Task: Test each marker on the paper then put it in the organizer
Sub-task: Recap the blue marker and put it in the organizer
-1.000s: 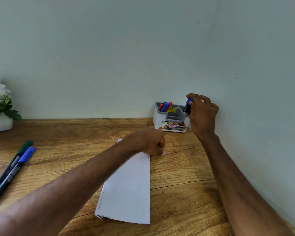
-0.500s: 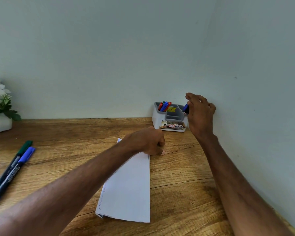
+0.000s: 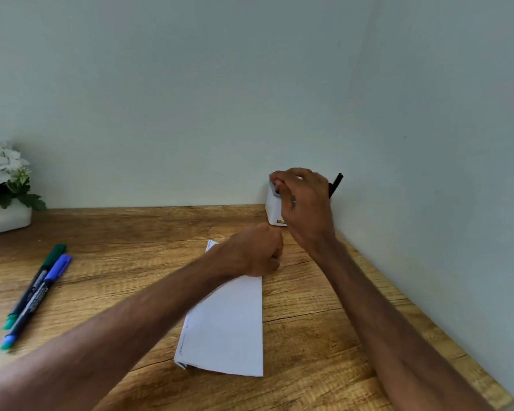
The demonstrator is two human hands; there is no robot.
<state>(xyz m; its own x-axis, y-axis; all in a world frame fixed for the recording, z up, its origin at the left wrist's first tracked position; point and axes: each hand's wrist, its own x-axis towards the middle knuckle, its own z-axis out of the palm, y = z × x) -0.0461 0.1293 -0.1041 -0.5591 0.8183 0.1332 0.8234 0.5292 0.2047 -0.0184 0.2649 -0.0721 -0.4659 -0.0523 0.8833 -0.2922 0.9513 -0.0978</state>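
Reaches the right hand (image 3: 304,209) over the organizer (image 3: 271,210) in the far right corner of the table (image 3: 131,232).

Covers most of the organizer with that hand, fingers curled down over its top beside red and blue marker tips (image 3: 277,191) at its left end; cannot tell whether the hand grips anything. Shows a black marker (image 3: 336,185) poking up tilted just behind the hand, by the wall, lower end hidden. Rests the left hand (image 3: 255,253), curled into a fist, on the far end of the folded paper (image 3: 229,330) near the table's middle, just in front of the organizer. Leaves a green marker (image 3: 54,253) and a blue marker (image 3: 57,269) lying side by side, touching, near the left edge, and a white flower pot (image 3: 6,219) at the far left corner.
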